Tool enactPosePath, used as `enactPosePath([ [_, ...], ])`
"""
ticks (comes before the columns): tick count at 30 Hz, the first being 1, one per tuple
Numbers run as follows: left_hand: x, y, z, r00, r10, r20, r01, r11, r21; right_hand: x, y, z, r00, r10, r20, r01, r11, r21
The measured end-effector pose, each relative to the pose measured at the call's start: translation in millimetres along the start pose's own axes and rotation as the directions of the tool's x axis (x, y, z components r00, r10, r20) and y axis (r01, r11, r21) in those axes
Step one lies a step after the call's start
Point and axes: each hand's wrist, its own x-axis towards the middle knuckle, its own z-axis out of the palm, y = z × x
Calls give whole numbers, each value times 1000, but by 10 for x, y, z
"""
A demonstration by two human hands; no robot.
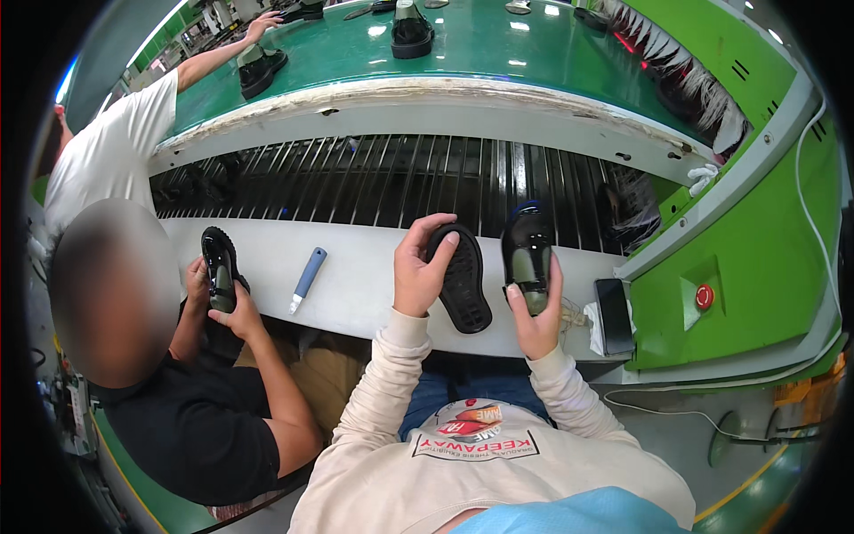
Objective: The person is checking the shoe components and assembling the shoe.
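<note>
My left hand point(422, 265) grips a black shoe sole point(464, 283), thumb on its hollow, ribbed inner side. Just right of it, my right hand point(538, 322) is closed round the heel end of a glossy black shoe upper point(527, 245) with a greenish-grey last inside. The upper points away from me, and the sole stands slightly tilted beside it. Sole and upper are apart, both held above the white work ledge.
A blue-handled knife point(308, 278) lies on the white ledge point(356, 298). To my left a co-worker holds another shoe point(221, 267). A roller rack point(382, 182) and a green conveyor point(498, 53) with shoes run beyond. A phone point(614, 316) and a red button point(704, 296) are at right.
</note>
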Motion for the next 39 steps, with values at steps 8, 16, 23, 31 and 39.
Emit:
enactPosePath([
  [8,-85,119,39,998,15,60,-18,998,52,-346,-256,59,996,-6,94,0,998,57],
  [16,-259,252,69,997,40,69,-37,998,-46,-583,-250,190,982,100,162,-121,985,122],
  [23,-417,255,84,993,72,90,-71,997,-6,-696,-236,173,968,-14,252,-4,998,69],
  [31,-437,244,133,992,99,80,-102,994,28,-675,-204,169,957,-70,281,68,998,19],
  [39,-408,218,138,992,113,63,-116,992,40,-694,-197,148,959,-34,283,19,998,53],
])
